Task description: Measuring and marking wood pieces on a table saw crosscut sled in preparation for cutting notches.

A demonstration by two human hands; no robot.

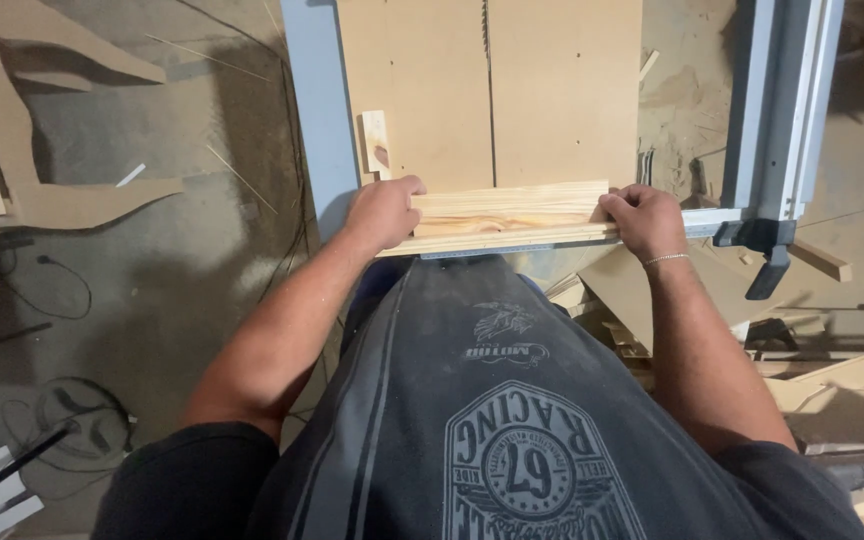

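Note:
A short pine board (508, 213) lies crosswise at the near edge of a brown fibreboard sled (562, 100) on a saw table. My left hand (384, 210) grips the board's left end. My right hand (644, 220) grips its right end; a thin bracelet circles that wrist. A narrow slot (488, 90) runs down the sled's middle toward the board. A small wood offcut (376, 143) stands on the sled just beyond my left hand.
A grey metal rail (318, 110) borders the sled on the left, and a fence rail with a clamp (774, 130) on the right. Wood scraps (832, 380) lie on the floor at right. Cut fibreboard shapes (72, 190) and cables (42, 290) lie at left.

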